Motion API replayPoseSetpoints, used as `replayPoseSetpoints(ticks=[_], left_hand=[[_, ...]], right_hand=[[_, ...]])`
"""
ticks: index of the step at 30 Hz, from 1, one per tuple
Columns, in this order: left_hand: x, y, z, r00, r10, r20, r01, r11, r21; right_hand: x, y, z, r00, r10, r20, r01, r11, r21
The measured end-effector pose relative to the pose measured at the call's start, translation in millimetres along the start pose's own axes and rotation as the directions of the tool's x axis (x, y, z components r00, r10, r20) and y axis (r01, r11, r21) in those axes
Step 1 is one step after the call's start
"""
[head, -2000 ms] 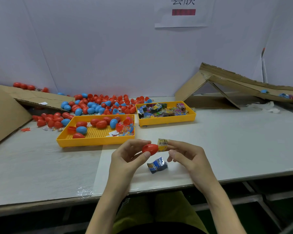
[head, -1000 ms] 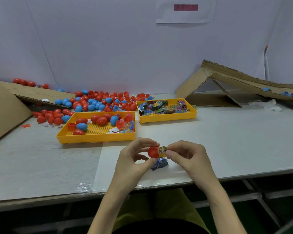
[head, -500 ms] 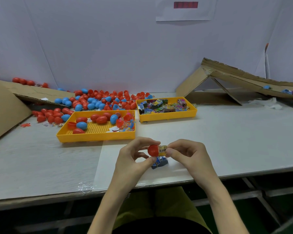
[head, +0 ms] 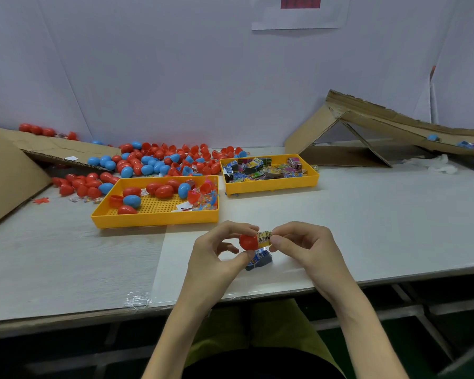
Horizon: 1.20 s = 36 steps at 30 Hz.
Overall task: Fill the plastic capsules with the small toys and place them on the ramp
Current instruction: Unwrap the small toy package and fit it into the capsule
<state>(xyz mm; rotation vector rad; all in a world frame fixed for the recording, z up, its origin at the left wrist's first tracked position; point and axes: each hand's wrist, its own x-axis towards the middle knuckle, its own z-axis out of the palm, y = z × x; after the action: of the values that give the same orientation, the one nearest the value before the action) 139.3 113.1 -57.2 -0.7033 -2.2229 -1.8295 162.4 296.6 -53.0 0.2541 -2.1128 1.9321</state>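
- Left hand (head: 214, 253) pinched a red capsule half (head: 247, 242) between thumb and curled fingers, held just above the near part of the surface (head: 381, 220).
- Right hand (head: 304, 246) pinched a yellow toy packet (head: 265, 237) by one end. The other end sat at the mouth of the capsule half, between the two hands.
- Blue toy packet (head: 260, 260) lay on the surface directly under the hands, partly hidden by the left thumb.
- Beyond the left hand: capsule tray (head: 153, 218), yellow, with red and blue capsules and a few open halves.
- Beyond the right hand: toy tray (head: 271, 186), yellow, packed with coloured packets.
- Behind both trays: loose capsule heap (head: 153, 161), red and blue.
- Far right of the right hand: cardboard ramp (head: 367, 119), sloping down to the right, with a blue capsule (head: 433, 137) resting on it.
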Motion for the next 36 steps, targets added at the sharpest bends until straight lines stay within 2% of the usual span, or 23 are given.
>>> replayPoseSetpoints(ticks=[17, 29, 33, 36], left_hand=[[-0.1, -0.1, -0.3, 1.000, -0.026, 0.001, 0.026, 0.999, 0.019], [-1.9, -0.3, 0.8, 0.999, -0.036, 0.028, 0.034, 0.998, 0.054], [-1.7, 1.7, 1.4, 1.000, -0.014, 0.016, 0.014, 1.000, 0.026], [-1.8, 1.6, 0.2, 1.000, -0.028, -0.012, 0.028, 0.999, -0.023]], right_hand=[[1.3, 4.6, -1.9, 1.000, 0.013, -0.005, -0.013, 0.999, 0.036], [0.8, 5.6, -1.1, 1.000, -0.026, -0.004, 0.026, 0.999, -0.032], [-0.3, 6.1, -0.1, 0.998, -0.042, -0.038, 0.041, 0.998, -0.041], [-1.6, 7.8, 1.3, 0.989, -0.088, -0.120, 0.078, 0.994, -0.080]])
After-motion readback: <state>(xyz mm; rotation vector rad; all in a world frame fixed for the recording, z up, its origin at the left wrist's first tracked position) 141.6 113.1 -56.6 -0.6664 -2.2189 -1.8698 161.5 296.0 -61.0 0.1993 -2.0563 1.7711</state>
